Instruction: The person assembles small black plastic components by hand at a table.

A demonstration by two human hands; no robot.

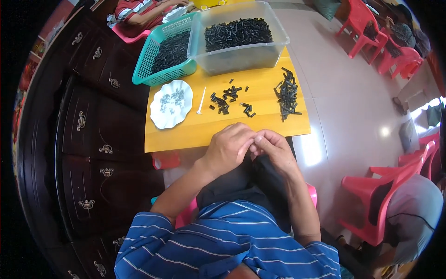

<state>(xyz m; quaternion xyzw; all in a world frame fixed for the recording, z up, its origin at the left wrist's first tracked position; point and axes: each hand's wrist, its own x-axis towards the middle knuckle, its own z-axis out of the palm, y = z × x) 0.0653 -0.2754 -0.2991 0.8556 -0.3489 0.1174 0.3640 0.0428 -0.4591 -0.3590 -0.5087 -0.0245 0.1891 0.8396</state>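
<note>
My left hand (231, 145) and my right hand (275, 149) meet just off the near edge of the yellow table (186, 136). Both have their fingers closed in a pinch, fingertips touching. Whatever sits between them is too small or hidden to make out. Beyond the hands lie a scatter of short black tube pieces (225, 99) and, to the right, a heap of longer black pieces (287, 95). A white scalloped plate (157, 111) on the left carries many tiny clear bits. Beside it lies a thin white stick (202, 99) with a wider near end.
A translucent plastic bin (241, 60) and a green mesh basket (140, 69), both filled with black pieces, stand at the table's far side. Dark wooden drawers (104, 125) line the left. Red plastic chairs (378, 195) and other people are on the right; another person (144, 16) sits beyond the basket.
</note>
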